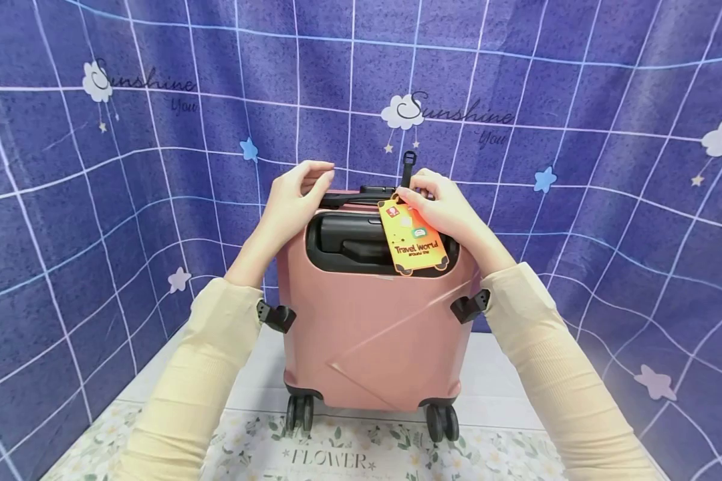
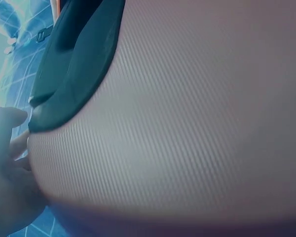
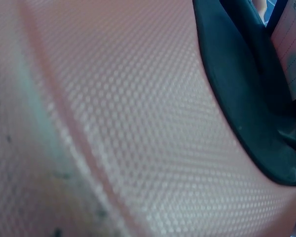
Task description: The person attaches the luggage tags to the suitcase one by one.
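Observation:
A pink hard-shell suitcase (image 1: 373,334) stands upright on its wheels, its telescopic handle (image 1: 349,234) lowered in a black recess. My right hand (image 1: 448,200) pinches the top of a yellow-orange luggage tag (image 1: 418,257) near its black strap (image 1: 408,170). The strap's buckle end sticks up, and the tag hangs over the recess. My left hand (image 1: 297,194) is at the suitcase's top left corner, beside the black carry handle (image 1: 339,200), with thumb and fingers apart. In the right wrist view, the tag's pale printed back (image 3: 293,47) shows, but the right fingers are mostly hidden.
A blue gridded curtain (image 1: 337,80) surrounds the suitcase behind and on both sides. Below lies a floral mat (image 1: 337,457) with a white strip behind it. Black wrist cameras (image 1: 277,316) sit close to the suitcase's sides.

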The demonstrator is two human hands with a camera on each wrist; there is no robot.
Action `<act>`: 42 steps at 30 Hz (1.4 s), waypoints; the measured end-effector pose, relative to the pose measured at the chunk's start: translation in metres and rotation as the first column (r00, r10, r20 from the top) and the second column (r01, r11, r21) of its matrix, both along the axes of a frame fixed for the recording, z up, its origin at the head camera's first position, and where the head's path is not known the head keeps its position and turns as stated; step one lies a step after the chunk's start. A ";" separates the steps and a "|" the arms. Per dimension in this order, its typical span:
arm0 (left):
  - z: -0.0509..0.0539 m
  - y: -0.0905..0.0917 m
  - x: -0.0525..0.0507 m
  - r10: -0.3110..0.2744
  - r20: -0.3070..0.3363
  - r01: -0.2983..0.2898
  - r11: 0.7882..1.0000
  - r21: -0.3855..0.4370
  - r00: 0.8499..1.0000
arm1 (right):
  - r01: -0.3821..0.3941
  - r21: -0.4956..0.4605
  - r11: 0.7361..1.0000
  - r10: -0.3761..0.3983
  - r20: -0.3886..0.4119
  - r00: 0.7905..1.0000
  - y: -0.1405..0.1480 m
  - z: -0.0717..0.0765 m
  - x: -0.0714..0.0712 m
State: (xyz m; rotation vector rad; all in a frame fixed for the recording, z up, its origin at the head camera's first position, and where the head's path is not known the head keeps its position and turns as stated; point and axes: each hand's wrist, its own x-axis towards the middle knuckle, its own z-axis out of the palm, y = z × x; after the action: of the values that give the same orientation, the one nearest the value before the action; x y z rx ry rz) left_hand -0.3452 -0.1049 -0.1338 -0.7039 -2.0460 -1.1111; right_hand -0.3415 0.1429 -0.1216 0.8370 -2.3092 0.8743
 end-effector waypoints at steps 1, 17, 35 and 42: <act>0.002 0.002 -0.001 0.007 0.002 -0.007 1.000 -0.012 1.000 | 0.002 0.000 1.000 -0.002 0.002 1.000 0.000 0.000 0.001; 0.014 0.031 -0.018 0.011 0.037 -0.009 0.998 -0.058 0.999 | 0.033 0.015 0.999 -0.033 0.012 0.999 0.001 -0.002 -0.002; 0.022 0.053 -0.029 0.040 0.046 -0.036 0.996 -0.087 0.998 | 0.050 0.018 0.999 -0.050 0.008 0.999 -0.007 -0.002 -0.002; 0.024 0.056 -0.026 0.179 0.141 -0.131 0.946 -0.297 0.974 | 0.083 -0.001 0.997 -0.083 -0.001 0.997 -0.004 0.001 -0.001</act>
State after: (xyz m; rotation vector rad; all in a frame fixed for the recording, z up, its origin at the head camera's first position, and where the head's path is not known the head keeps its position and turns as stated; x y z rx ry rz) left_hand -0.3710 -0.0492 -0.1101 -0.5900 -2.3915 -0.8156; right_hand -0.3421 0.1387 -0.1209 0.7352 -2.3244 0.8389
